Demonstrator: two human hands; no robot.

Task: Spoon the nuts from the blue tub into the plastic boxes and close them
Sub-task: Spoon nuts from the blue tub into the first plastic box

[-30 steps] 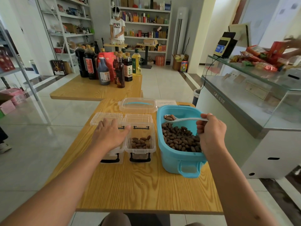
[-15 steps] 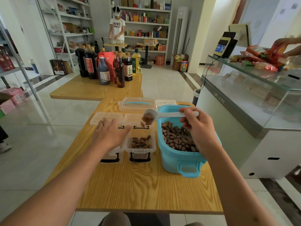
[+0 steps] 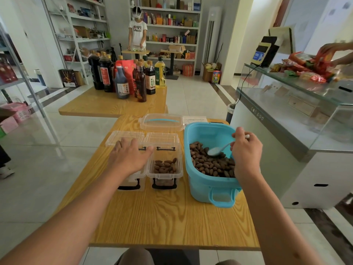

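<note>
Nuts (image 3: 210, 165) are being dug from the round-cornered blue plastic tub (image 3: 208, 188) at three o'clock with a white plastic spoon (image 3: 217, 150), pinched by the right hand (image 3: 246, 148). Spread flat, the left hand (image 3: 129, 155) is pressed on the left clear plastic box (image 3: 131, 178), likely to steady the pair. The right clear plastic box (image 3: 165, 169), part-filled, is kept touching the tub so the carry is short.

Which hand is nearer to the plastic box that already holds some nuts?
Left. The left hand lies on the neighbouring box, its fingertips reaching the box with nuts; the right hand is over the blue tub, holding the spoon.

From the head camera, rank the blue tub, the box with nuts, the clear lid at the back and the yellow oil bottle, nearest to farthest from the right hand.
1. blue tub, under the right hand
2. box with nuts, leftward
3. clear lid, behind
4. yellow oil bottle, far table
</note>
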